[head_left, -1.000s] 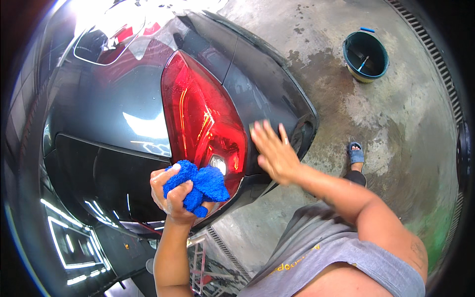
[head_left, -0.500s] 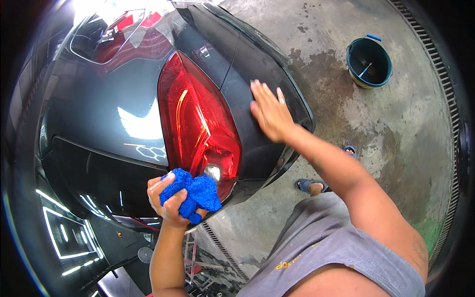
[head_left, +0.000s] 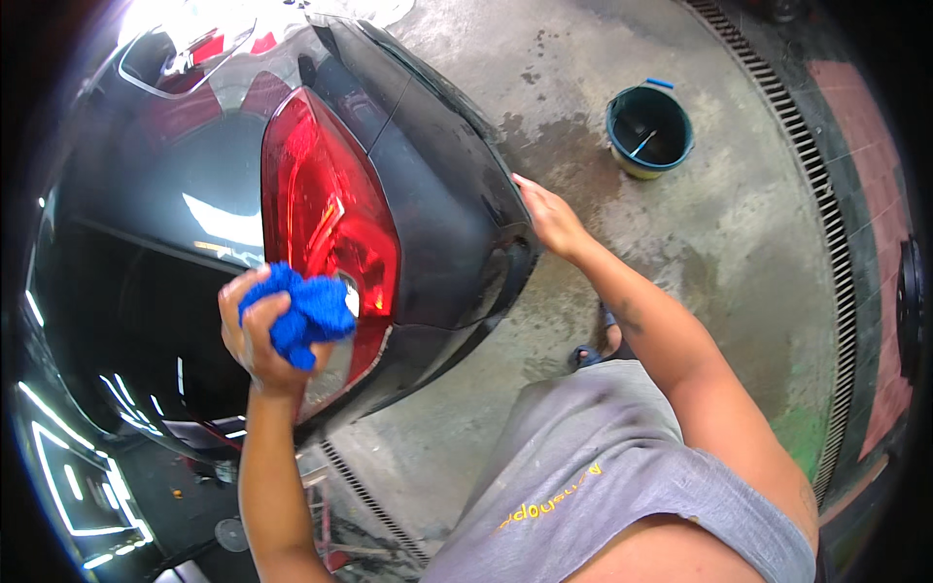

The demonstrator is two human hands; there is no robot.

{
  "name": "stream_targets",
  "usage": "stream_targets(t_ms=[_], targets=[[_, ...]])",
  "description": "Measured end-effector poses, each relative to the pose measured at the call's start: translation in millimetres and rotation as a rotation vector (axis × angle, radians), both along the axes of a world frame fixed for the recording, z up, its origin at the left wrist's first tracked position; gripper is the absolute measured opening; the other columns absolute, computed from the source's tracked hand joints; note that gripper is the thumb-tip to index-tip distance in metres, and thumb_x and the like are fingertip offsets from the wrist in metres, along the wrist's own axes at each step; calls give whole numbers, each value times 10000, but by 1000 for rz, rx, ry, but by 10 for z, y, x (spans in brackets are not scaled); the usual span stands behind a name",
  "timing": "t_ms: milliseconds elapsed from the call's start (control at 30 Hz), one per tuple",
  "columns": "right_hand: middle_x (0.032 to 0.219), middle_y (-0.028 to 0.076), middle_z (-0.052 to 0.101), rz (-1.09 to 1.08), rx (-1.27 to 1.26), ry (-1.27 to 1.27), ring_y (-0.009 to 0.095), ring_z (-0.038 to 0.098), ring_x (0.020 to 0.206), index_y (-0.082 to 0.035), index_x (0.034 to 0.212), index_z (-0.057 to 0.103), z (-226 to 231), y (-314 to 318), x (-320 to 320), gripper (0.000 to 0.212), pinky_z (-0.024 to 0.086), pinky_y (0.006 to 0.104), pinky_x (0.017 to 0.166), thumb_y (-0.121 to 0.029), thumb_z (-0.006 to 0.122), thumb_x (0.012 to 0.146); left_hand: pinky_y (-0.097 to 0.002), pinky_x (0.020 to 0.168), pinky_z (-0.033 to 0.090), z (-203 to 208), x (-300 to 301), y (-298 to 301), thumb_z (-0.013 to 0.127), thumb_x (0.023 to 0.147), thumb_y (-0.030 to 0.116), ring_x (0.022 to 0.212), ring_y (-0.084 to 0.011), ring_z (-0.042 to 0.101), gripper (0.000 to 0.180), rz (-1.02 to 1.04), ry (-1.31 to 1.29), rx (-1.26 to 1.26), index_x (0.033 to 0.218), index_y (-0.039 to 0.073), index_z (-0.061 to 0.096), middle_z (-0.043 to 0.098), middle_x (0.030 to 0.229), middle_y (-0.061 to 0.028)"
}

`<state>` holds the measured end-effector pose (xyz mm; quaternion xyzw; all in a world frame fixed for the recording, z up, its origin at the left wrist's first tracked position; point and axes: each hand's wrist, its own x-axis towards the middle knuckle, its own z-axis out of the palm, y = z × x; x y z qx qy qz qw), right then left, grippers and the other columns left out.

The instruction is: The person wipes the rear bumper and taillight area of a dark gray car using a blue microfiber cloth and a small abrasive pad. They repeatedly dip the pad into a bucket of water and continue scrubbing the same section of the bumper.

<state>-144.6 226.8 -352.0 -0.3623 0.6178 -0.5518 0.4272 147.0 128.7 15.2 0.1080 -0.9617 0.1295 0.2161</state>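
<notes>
A bunched blue microfibre cloth [head_left: 309,316] is gripped in my left hand [head_left: 251,325], at the lower end of a red tail light [head_left: 326,199]. The cloth covers part of the lamp's bottom, beside its clear section. The tail light is set into the rear corner of a dark grey car [head_left: 447,214]. My right hand [head_left: 554,219] is at the car's side edge, fingers stretched out and nothing in them. Whether its fingertips touch the bodywork I cannot tell.
A dark green bucket [head_left: 649,126] with a blue handle grip and a thin stick inside stands on the wet concrete floor [head_left: 748,253]. A slotted drain [head_left: 816,165] curves along the right. Lower left, a fan [head_left: 231,534] stands near a ladder-like frame [head_left: 319,500].
My right hand has left the rear side panel for the car's outer edge. My left hand still holds the cloth by the tail light. The view has shifted right.
</notes>
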Motion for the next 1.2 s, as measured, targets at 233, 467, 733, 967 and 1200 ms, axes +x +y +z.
stream_targets(t_ms=[233,467,733,967,1200], targets=[[1188,60,732,-692,486,-360,212,686,995,-157,1375,704,-1016,2952,-749,607,552,397,665,-648,454,1120,-505,976,584,112,-231,146,893,649,162,1141,-440,697,590,20,77,41,1176,127,629,680,1232,-202],[1153,7,734,-995,589,-397,184,667,890,-214,1433,666,-927,5390,-969,441,524,367,632,-222,731,998,-503,1015,582,177,-10,329,899,648,104,1207,-422,692,591,93,131,38,1176,157,638,671,1324,-154],[1107,-7,727,-1344,533,-297,148,632,805,-228,1442,655,-636,6090,-1749,452,439,336,602,-207,725,996,-506,1070,548,23,-195,389,878,683,79,1280,-428,657,569,180,166,67,1196,139,638,659,1364,-171],[1055,7,696,-1148,557,-173,140,615,799,-155,1323,665,-885,4829,-2962,356,483,338,629,-150,718,972,-526,1085,530,-40,-573,353,930,688,130,1274,-450,649,620,436,211,-32,1252,121,671,652,1390,-211],[1375,218,714,-327,694,628,371,706,1273,-76,1386,630,-2893,2582,-4628,542,564,450,1036,-49,701,850,-470,1096,549,-393,-1358,-106,938,888,151,1195,-361,700,437,905,240,-434,1228,-3,712,723,1317,-185]])
